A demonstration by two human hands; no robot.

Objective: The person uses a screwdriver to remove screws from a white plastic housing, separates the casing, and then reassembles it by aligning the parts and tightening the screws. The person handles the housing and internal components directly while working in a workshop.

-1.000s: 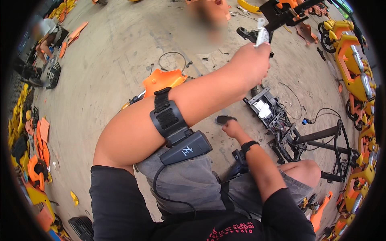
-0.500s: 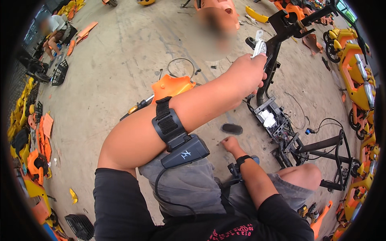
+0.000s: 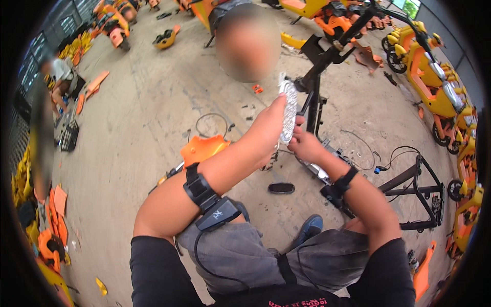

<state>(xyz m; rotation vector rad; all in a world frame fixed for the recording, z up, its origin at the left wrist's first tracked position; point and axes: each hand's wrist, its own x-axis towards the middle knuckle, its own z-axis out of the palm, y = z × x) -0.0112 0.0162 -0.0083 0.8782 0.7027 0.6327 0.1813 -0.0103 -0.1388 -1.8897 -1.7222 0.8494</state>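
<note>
My left hand (image 3: 272, 118) grips a long, silvery, faceted lamp-like part (image 3: 289, 112), held upright in front of the scooter frame. Thin pale wire hangs below it. At the part's lower end is my right hand (image 3: 309, 147), its fingers curled and pinching there; exactly what sits between the fingertips is partly hidden. Behind both hands rises the black scooter frame (image 3: 313, 110), with its handlebar end at the top right and its lower section partly covered by my right forearm.
An orange body panel (image 3: 203, 149) lies left of my left forearm. A dark oval piece (image 3: 281, 188) rests on the concrete below my hands. A bare black frame (image 3: 417, 194) stands at right. Yellow scooters (image 3: 432, 84) line the right side. A person (image 3: 248, 43) is just ahead; another sits far left.
My left hand has brought the silvery part down and left, nearer to me. My right hand has risen from near my lap to the part's lower end. The view has shifted.
</note>
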